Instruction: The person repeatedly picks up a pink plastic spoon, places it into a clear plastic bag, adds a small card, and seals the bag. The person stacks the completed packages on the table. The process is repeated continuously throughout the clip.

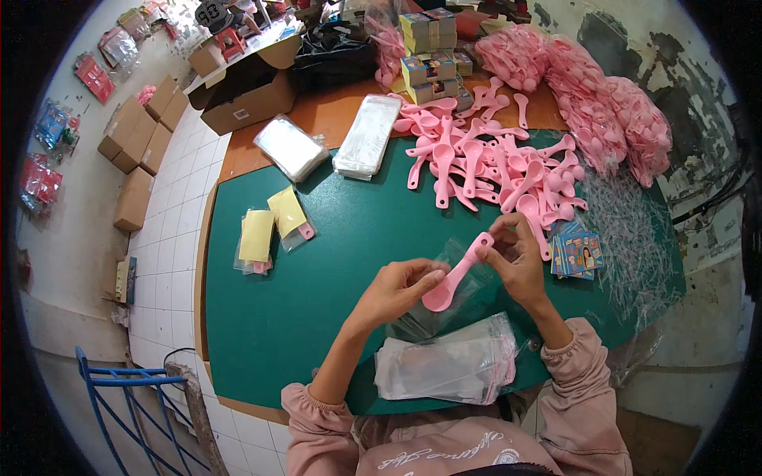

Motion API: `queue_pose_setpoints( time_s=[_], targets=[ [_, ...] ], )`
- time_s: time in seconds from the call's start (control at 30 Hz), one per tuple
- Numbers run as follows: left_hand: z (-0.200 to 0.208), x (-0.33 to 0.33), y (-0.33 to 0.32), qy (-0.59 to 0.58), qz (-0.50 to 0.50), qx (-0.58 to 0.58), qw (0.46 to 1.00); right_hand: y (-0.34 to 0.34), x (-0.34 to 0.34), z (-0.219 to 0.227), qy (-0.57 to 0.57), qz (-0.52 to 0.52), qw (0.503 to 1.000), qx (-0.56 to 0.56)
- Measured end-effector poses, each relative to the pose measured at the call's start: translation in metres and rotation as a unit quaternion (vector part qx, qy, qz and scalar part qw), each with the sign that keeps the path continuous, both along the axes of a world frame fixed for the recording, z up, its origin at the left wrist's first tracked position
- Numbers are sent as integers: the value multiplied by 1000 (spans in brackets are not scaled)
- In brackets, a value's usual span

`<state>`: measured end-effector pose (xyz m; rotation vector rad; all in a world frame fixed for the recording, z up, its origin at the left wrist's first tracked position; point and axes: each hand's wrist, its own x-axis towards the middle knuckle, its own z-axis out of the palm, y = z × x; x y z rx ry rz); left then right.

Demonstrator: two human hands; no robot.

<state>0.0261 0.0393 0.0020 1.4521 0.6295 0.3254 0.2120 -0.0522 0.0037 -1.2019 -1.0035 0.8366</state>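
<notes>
A pink plastic spoon (454, 284) hangs slanted between my hands, its bowl low at the left. The fingers of my right hand (516, 260) are closed at the holed end of its handle. My left hand (401, 292) is pinched shut on a clear plastic bag (421, 324), its thumb beside the spoon's bowl. Whether the bowl lies inside the bag or in front of it, I cannot tell. Just below my hands lies a stack of clear bags (444, 366). Small printed cards (577, 252) are piled beside my right hand.
Loose pink spoons (476, 163) heap across the green table top (317, 317). Two bags with yellow cards (255, 236) lie at the left. Behind are bag stacks (367, 136), card bundles (429, 63), sacks of spoons (571, 87) and a carton (250, 99). Plastic scraps (635, 246) cover the right side.
</notes>
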Motion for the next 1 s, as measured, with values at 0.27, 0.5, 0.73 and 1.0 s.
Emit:
queue_pose_setpoints(
  time_s=[0.27, 0.5, 0.73, 1.0],
  targets=[
    [14, 11, 2, 10, -18, 7, 1000, -8, -11, 13, -252, 67, 960, 106],
    [16, -14, 18, -213, 19, -21, 977, -69, 93, 28, -409, -260, 859, -163],
    [29, -15, 27, -283, 59, 18, 957, -115, 155, -2, -424, -324, 796, -284],
    [20, -14, 31, -43, 56, 6, 998, -70, 95, 83, -553, -365, 725, -188]
  ],
)
